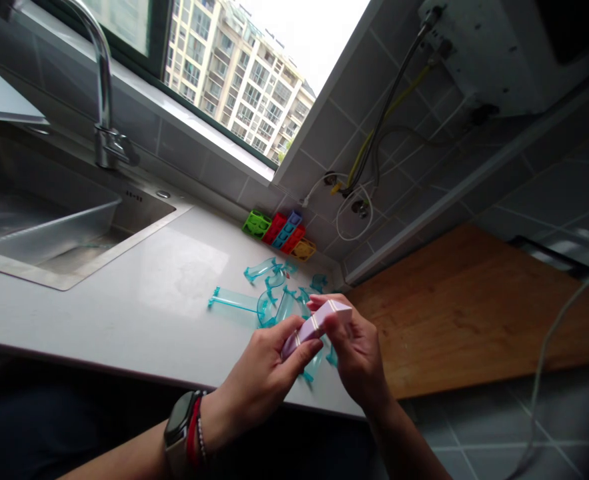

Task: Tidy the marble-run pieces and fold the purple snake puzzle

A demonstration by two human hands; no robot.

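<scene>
In the head view, the left hand (261,370) pinched a lilac striped box (308,328) between thumb and fingers, near six o'clock; the right hand's (361,353) fingers curled round its two-o'clock end. Turquoise plastic pieces (239,300) lay toward ten o'clock.

Lilac box (315,325) and some teal pieces (315,363) partly behind left hand (267,363) and right hand (360,353), sink (69,279) partly beyond left edge

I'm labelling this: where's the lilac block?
In the head view, the lilac block is below and slightly right of centre, held between the left hand and right hand.
</scene>
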